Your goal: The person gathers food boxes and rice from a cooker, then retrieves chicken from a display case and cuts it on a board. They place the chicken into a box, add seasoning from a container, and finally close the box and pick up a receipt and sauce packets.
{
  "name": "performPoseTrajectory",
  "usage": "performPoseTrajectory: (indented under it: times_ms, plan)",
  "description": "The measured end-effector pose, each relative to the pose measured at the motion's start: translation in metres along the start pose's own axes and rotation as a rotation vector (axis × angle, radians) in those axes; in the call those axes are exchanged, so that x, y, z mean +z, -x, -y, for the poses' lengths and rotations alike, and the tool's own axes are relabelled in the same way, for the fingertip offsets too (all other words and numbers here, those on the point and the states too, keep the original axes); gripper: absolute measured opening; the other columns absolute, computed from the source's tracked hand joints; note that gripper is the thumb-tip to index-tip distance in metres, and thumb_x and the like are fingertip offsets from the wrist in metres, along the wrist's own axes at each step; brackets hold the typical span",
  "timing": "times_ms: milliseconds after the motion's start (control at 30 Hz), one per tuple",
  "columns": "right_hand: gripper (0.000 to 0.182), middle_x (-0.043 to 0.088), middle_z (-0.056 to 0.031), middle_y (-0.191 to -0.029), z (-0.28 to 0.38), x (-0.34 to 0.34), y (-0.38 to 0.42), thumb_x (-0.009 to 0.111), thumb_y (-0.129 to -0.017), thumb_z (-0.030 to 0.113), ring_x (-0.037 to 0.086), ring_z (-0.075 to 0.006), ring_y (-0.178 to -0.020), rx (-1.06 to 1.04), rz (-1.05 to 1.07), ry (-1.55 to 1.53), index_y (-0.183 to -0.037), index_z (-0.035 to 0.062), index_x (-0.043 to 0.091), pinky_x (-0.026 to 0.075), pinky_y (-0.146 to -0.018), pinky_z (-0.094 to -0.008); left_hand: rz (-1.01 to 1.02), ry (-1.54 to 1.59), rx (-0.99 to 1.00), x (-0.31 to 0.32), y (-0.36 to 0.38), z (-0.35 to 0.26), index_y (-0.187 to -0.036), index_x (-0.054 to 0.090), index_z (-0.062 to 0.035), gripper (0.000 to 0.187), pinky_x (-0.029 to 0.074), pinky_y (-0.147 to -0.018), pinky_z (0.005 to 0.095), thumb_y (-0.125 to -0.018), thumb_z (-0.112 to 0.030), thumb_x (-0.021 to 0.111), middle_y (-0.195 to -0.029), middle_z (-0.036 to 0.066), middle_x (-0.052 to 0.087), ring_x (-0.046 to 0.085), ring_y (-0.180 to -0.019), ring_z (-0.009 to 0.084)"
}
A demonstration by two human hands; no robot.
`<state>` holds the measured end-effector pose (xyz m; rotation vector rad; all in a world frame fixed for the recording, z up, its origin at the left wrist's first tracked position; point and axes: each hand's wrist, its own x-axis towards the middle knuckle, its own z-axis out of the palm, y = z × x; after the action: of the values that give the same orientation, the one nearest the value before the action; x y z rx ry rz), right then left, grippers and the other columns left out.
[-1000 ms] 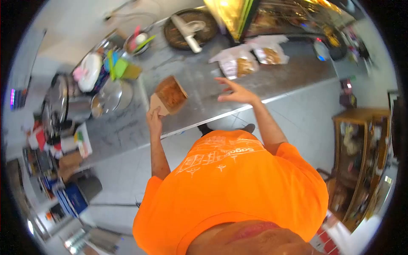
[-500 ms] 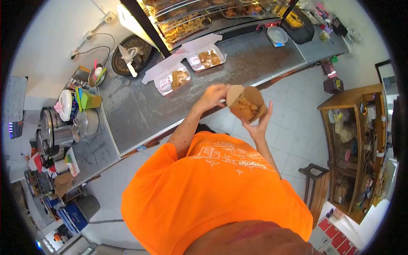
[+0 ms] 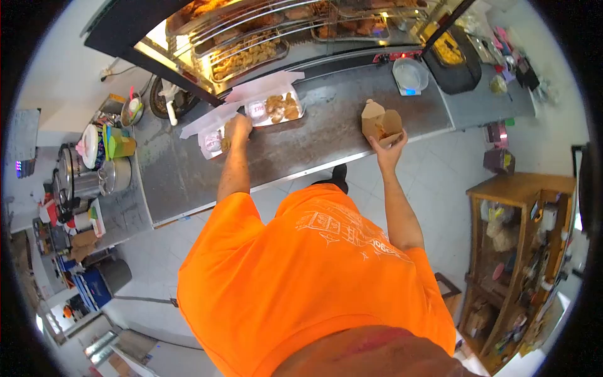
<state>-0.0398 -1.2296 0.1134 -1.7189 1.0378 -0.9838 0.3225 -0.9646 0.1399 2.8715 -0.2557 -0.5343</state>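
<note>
My right hand (image 3: 390, 149) grips the near side of an open brown paper takeaway box (image 3: 373, 112). The box is at the counter's front part, with fried food showing inside. My left hand (image 3: 240, 128) reaches over the right end of an open white-lidded meal box (image 3: 212, 142), and its fingers are mostly hidden. That box holds a wrapped round packet and a little visible fried chicken. Beside it, a second open meal box (image 3: 256, 112) holds fried chicken pieces (image 3: 281, 107) and another wrapped packet.
Behind the grey counter (image 3: 320, 141) stands a lit glass display case with trays of fried food (image 3: 248, 58). A clear round container (image 3: 411, 76) sits at the right. Pots (image 3: 116, 176) stand at the left, and a wooden cabinet (image 3: 518, 188) at the lower right.
My left hand has left the brown takeaway box and moved left to the meal box. My right hand has carried the brown box forward over the counter. The view has shifted.
</note>
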Motion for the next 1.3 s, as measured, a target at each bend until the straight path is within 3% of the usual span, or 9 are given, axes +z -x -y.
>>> performPoseTrajectory:
  times_ms: [333, 400, 467, 633, 667, 767, 933, 1067, 1300]
  plan:
    - [0.076, 0.046, -0.0216, -0.127, -0.006, -0.008, -0.017, 0.081, -0.069, 0.026, 0.047, -0.0320, -0.118, 0.087, 0.180, 0.508, -0.129, 0.0016, 0.042, 0.040, -0.097, -0.0393, -0.297, -0.146, 0.405, 0.065, 0.017, 0.013, -0.093, 0.058, 0.0019, 0.023, 0.049, -0.071, 0.0509, -0.089, -0.020, 0.051, -0.085, 0.025, 0.063, 0.063, -0.080, 0.0398]
    - [0.068, 0.046, -0.0205, -0.129, 0.011, 0.001, -0.021, 0.073, -0.079, 0.030, 0.053, -0.0283, -0.108, 0.493, 0.707, 0.030, -0.132, 0.0015, 0.042, 0.044, -0.091, -0.0368, -0.212, -0.074, 0.328, 0.078, 0.037, -0.002, -0.095, 0.055, 0.0029, 0.023, 0.048, -0.071, 0.0506, -0.089, -0.019, 0.051, -0.090, 0.026, 0.062, 0.061, -0.083, 0.0406]
    - [0.062, 0.049, -0.0195, -0.127, -0.024, 0.034, -0.021, 0.064, -0.087, 0.034, 0.056, -0.0241, -0.100, 0.093, 0.878, 0.181, -0.135, 0.0019, 0.042, 0.047, -0.086, -0.0348, -0.191, -0.020, 0.346, 0.089, 0.062, -0.017, -0.095, 0.054, 0.0031, 0.023, 0.048, -0.071, 0.0506, -0.089, -0.019, 0.051, -0.090, 0.026, 0.061, 0.061, -0.085, 0.0409]
    - [0.062, 0.058, -0.0199, -0.121, -0.031, 0.058, -0.040, 0.061, -0.087, 0.036, 0.062, -0.0294, -0.100, 0.489, 1.165, 0.097, -0.134, -0.0011, 0.041, 0.048, -0.085, -0.0343, -0.074, 0.142, 0.365, 0.110, 0.121, -0.055, -0.095, 0.053, 0.0033, 0.023, 0.048, -0.071, 0.0511, -0.088, -0.018, 0.054, -0.089, 0.026, 0.061, 0.060, -0.083, 0.0429]
    - [0.055, 0.063, -0.0166, -0.113, -0.036, 0.048, -0.032, 0.064, -0.086, 0.024, 0.064, -0.0243, -0.097, 0.258, 1.055, 0.232, -0.131, -0.0004, 0.044, 0.049, -0.084, -0.0321, -0.088, 0.156, 0.368, 0.116, 0.128, -0.061, -0.094, 0.054, 0.0036, 0.023, 0.047, -0.070, 0.0512, -0.087, -0.019, 0.055, -0.084, 0.026, 0.062, 0.060, -0.082, 0.0437]
    - [0.051, 0.065, -0.0120, -0.107, -0.023, 0.011, -0.025, 0.066, -0.086, 0.015, 0.061, -0.0143, -0.088, 0.518, 0.729, -0.216, -0.131, 0.0012, 0.045, 0.051, -0.073, -0.0275, -0.017, 0.241, 0.304, 0.114, 0.146, -0.086, -0.091, 0.055, 0.0041, 0.024, 0.047, -0.070, 0.0516, -0.086, -0.019, 0.057, -0.080, 0.027, 0.062, 0.060, -0.079, 0.0443]
    - [0.035, 0.066, -0.0102, -0.106, -0.045, -0.005, -0.039, 0.063, -0.087, 0.007, 0.060, -0.0107, -0.086, 0.477, 0.884, -0.215, -0.120, 0.0000, 0.052, 0.049, -0.070, -0.0241, -0.009, 0.185, 0.240, 0.114, 0.164, -0.116, -0.086, 0.058, 0.0043, 0.026, 0.048, -0.070, 0.0517, -0.086, -0.022, 0.055, -0.081, 0.029, 0.062, 0.061, -0.077, 0.0445]
    - [0.028, 0.066, -0.0121, -0.102, -0.045, -0.005, -0.041, 0.068, -0.083, 0.009, 0.062, -0.0156, -0.089, 0.468, 0.829, -0.238, -0.107, -0.0024, 0.060, 0.050, -0.074, -0.0274, -0.017, 0.124, 0.278, 0.114, 0.160, -0.120, -0.085, 0.059, 0.0040, 0.027, 0.049, -0.070, 0.0518, -0.087, -0.022, 0.053, -0.081, 0.028, 0.063, 0.062, -0.077, 0.0440]
    - [0.027, 0.058, -0.0018, -0.062, -0.045, 0.031, -0.053, 0.074, -0.080, 0.024, 0.053, -0.0076, -0.052, 0.456, 0.604, 0.004, -0.077, 0.0014, 0.061, 0.040, -0.039, -0.0237, -0.035, -0.048, 0.315, 0.101, 0.150, -0.127, -0.084, 0.062, 0.0030, 0.024, 0.050, -0.071, 0.0487, -0.087, -0.018, 0.051, -0.081, 0.024, 0.065, 0.064, -0.078, 0.0405]
